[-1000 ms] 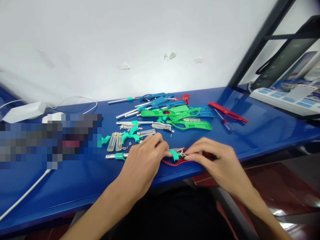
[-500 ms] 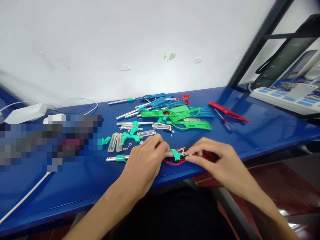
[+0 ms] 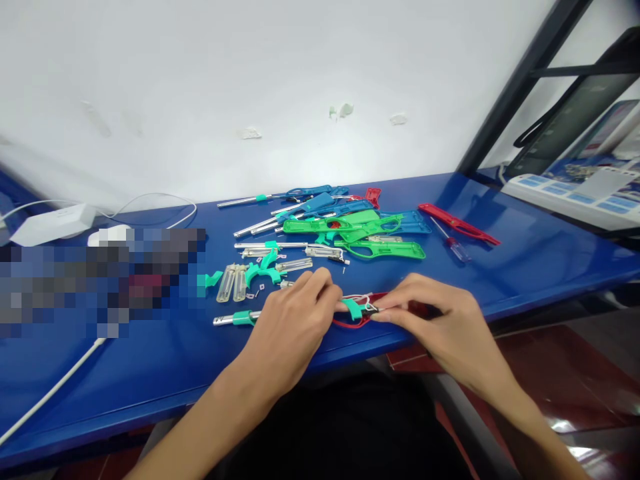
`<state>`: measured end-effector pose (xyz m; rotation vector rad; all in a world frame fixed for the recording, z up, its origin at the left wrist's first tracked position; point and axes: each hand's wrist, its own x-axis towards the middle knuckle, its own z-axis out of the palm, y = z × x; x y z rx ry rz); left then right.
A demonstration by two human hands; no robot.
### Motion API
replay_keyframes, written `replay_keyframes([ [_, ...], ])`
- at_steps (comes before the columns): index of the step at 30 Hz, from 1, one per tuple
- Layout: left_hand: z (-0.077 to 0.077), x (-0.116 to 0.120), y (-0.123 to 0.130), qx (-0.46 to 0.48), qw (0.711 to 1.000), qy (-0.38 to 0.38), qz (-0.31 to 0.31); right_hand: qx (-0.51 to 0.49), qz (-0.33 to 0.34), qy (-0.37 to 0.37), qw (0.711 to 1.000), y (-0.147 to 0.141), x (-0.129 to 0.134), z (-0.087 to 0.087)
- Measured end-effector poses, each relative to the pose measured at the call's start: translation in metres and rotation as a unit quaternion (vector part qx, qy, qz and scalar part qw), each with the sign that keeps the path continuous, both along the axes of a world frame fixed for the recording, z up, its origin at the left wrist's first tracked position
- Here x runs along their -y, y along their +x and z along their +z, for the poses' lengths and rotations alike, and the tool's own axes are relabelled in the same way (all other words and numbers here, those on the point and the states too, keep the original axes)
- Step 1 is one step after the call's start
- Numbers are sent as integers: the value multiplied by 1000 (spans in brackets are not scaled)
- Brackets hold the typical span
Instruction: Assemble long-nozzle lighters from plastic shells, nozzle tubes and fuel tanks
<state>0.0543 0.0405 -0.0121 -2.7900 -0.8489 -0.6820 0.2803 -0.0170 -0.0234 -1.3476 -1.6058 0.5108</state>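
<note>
On the tabletop (image 3: 150, 370), a red lighter casing half (image 3: 352, 325) lies between both hands' fingers, the right hand's (image 3: 440, 310) pinched on a small black part (image 3: 371, 311), the left hand's (image 3: 297, 323) curled beside a turquoise trigger (image 3: 355, 309), their hold hidden, with green casing halves (image 3: 403, 251) beyond.

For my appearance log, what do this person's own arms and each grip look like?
The ungloved human left grip and ungloved human right grip show no visible rings. The bare left forearm and bare right forearm have no sleeve or watch in view. Black fabric clothing shows between them.
</note>
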Motion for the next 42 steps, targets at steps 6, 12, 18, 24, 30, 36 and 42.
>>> replay_keyframes([
  [6, -1, 0, 1, -1, 1000, -4, -5, 13, -20, 44, 999, -2, 0, -3],
  [12, 0, -1, 1, 7, 1000, -17, -7, 15, -10, 92, 996, 0, 1, -8],
  [18, -1, -2, 0, 11, 999, -27, -17, 40, -20, 106, 993, 3, 2, -13],
  [24, -2, -2, 1, 15, 1000, -18, -12, 69, -9, 155, 985, 2, 2, -10],
  [30, -2, -1, 1, 14, 1000, -24, -13, 86, 15, 169, 982, 2, 4, -4],
  [36, 0, -1, 1, 4, 1000, -21, -10, 64, -4, 143, 988, 1, 3, -7],
  [42, 0, -1, 3, -14, 1000, -5, -2, 85, -12, 168, 982, -3, 2, -7],
])
